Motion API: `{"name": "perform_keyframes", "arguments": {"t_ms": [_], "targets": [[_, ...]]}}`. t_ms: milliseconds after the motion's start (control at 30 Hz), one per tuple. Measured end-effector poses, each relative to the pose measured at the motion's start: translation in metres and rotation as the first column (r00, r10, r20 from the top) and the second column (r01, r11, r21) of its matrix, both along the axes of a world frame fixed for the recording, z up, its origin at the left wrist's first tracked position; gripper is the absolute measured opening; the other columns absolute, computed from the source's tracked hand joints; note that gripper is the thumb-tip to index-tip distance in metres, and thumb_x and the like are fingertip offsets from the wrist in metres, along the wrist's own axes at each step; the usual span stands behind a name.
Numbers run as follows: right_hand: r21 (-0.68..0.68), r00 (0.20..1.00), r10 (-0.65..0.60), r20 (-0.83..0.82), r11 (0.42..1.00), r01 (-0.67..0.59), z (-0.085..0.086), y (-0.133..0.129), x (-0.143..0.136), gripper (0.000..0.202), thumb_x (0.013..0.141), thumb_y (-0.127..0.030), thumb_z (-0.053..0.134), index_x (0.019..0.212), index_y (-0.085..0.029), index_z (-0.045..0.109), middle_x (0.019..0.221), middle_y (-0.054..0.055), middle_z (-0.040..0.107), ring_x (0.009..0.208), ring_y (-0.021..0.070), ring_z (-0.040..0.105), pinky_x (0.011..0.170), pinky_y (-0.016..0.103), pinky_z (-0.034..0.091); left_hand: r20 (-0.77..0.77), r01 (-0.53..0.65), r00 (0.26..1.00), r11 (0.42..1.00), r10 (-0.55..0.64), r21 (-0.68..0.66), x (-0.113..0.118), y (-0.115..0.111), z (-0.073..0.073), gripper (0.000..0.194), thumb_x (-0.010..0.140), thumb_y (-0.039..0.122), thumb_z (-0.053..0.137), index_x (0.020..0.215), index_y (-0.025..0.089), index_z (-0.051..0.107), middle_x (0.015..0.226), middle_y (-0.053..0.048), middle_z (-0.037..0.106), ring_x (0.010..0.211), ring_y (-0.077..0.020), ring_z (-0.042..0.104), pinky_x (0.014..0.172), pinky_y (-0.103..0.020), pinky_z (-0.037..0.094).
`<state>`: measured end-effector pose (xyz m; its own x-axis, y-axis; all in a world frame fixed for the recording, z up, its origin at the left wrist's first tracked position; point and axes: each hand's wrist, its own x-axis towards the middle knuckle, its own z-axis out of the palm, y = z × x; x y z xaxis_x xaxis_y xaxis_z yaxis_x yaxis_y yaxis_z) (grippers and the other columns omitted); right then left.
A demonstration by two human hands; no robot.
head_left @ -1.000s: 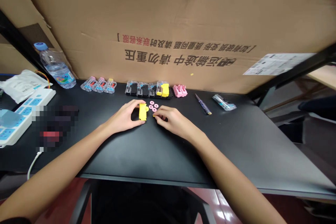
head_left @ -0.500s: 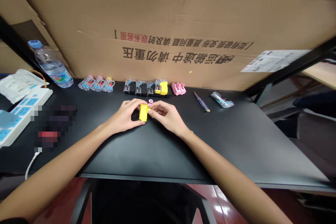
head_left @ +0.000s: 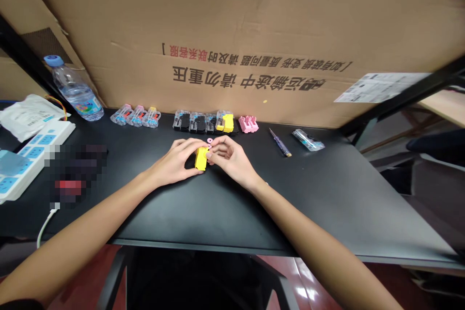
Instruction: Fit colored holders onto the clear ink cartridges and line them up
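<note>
A small yellow plastic part stands between the thumb and fingers of my left hand, just above the black table. My right hand has its thumb tip against the right side of the yellow part, its other fingers curled behind. Whether it also pinches a tiny piece is too small to tell. Small pink rings lie just beyond the fingertips. Behind them is a row of clear and black cases, a clear and yellow case and a pink part.
Three clear cases lie at the back left, near a water bottle and a power strip. A screwdriver and a clear packet are to the right. Cardboard stands behind.
The yellow part has tilted slightly in my left hand. My right thumb now presses at its side, where a small round yellow piece showed between the right fingers before.
</note>
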<state>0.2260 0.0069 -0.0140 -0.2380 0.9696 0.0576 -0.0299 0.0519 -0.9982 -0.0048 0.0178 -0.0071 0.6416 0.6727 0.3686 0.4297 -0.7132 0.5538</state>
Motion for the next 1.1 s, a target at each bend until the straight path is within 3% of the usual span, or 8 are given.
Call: {"name": "perform_keyframes", "arguments": {"t_ms": [233, 367, 500, 633, 767, 900, 1000, 1100], "targets": [[0.13, 0.984, 0.039, 0.176, 0.99, -0.062, 0.006, 0.001, 0.011, 0.034, 0.097, -0.053, 0.075, 0.112, -0.024, 0.065, 0.099, 0.005, 0.075, 0.083, 0.0193, 0.073, 0.083, 0.041, 0.066, -0.034, -0.076, 0.997, 0.996, 0.074, -0.041, 0.001, -0.003, 0.005, 0.064, 0.088, 0.041, 0.087, 0.145, 0.029, 0.059, 0.141, -0.008, 0.073, 0.13, -0.0308, 0.069, 0.121, -0.051, 0.041], [0.409, 0.908, -0.007, 0.418, 0.894, -0.182, 0.013, -0.002, 0.02, 0.022, 0.106, -0.04, 0.062, 0.121, -0.027, 0.072, 0.13, 0.012, 0.07, 0.103, 0.0234, 0.07, 0.088, 0.042, 0.064, 0.04, -0.163, 0.984, 0.971, 0.172, -0.175, 0.001, -0.001, 0.006, 0.064, 0.085, 0.055, 0.087, 0.138, 0.027, 0.065, 0.121, -0.005, 0.08, 0.112, -0.0285, 0.075, 0.113, -0.048, 0.051], [0.516, 0.877, -0.048, 0.478, 0.824, -0.236, 0.017, -0.005, 0.019, 0.024, 0.102, -0.034, 0.071, 0.125, -0.028, 0.072, 0.13, 0.011, 0.069, 0.1, 0.0233, 0.068, 0.089, 0.043, 0.062, 0.158, -0.029, 0.984, 0.957, 0.078, -0.289, 0.002, 0.001, 0.008, 0.041, 0.102, 0.057, 0.067, 0.128, 0.025, 0.072, 0.121, -0.005, 0.081, 0.112, -0.0265, 0.076, 0.105, -0.042, 0.056], [0.467, 0.886, -0.082, 0.456, 0.87, -0.16, 0.016, -0.005, 0.017, 0.024, 0.097, -0.043, 0.078, 0.111, -0.024, 0.075, 0.105, 0.007, 0.074, 0.088, 0.022, 0.068, 0.083, 0.04, 0.059, 0.112, -0.054, 0.99, 0.967, 0.084, -0.251, 0.002, -0.001, 0.008, 0.038, 0.112, 0.052, 0.048, 0.129, 0.027, 0.072, 0.127, -0.005, 0.08, 0.116, -0.0281, 0.075, 0.111, -0.048, 0.053], [0.252, 0.927, -0.01, 0.376, 0.963, -0.092, 0.013, -0.003, 0.016, 0.035, 0.093, -0.055, 0.079, 0.103, -0.021, 0.077, 0.099, 0.007, 0.078, 0.079, 0.0199, 0.067, 0.076, 0.037, 0.059, 0.088, -0.061, 0.993, 0.985, 0.076, -0.162, 0.001, -0.005, 0.008, 0.074, 0.098, 0.047, 0.075, 0.162, 0.033, 0.041, 0.159, -0.01, 0.061, 0.125, -0.0273, 0.072, 0.114, -0.049, 0.053], [0.124, 0.943, 0.087, 0.323, 0.983, -0.133, 0.014, 0.0, 0.016, 0.042, 0.092, -0.06, 0.077, 0.106, -0.02, 0.081, 0.101, 0.007, 0.081, 0.082, 0.0209, 0.07, 0.078, 0.038, 0.06, 0.034, -0.089, 0.995, 0.995, 0.091, -0.05, 0.002, -0.006, 0.008, 0.072, 0.093, 0.04, 0.081, 0.156, 0.032, 0.047, 0.156, -0.009, 0.062, 0.128, -0.0285, 0.07, 0.114, -0.048, 0.052], [0.162, 0.922, 0.056, 0.384, 0.979, -0.127, 0.017, 0.005, 0.027, 0.043, 0.099, -0.061, 0.069, 0.102, -0.02, 0.082, 0.096, 0.006, 0.081, 0.078, 0.0203, 0.069, 0.074, 0.036, 0.058, -0.004, -0.16, 0.987, 0.987, 0.16, -0.025, 0.002, -0.004, 0.007, 0.069, 0.09, 0.039, 0.085, 0.15, 0.03, 0.053, 0.144, -0.007, 0.07, 0.112, -0.0265, 0.075, 0.109, -0.048, 0.052], [0.326, 0.836, -0.167, 0.522, 0.945, -0.014, 0.016, 0.014, 0.045, 0.036, 0.1, -0.055, 0.069, 0.096, -0.021, 0.081, 0.088, 0.006, 0.079, 0.072, 0.0194, 0.065, 0.069, 0.035, 0.054, -0.023, -0.207, 0.978, 0.978, 0.206, -0.029, 0.001, -0.001, 0.006, 0.069, 0.087, 0.04, 0.087, 0.147, 0.029, 0.056, 0.134, -0.006, 0.074, 0.106, -0.0259, 0.075, 0.108, -0.048, 0.05]]}}
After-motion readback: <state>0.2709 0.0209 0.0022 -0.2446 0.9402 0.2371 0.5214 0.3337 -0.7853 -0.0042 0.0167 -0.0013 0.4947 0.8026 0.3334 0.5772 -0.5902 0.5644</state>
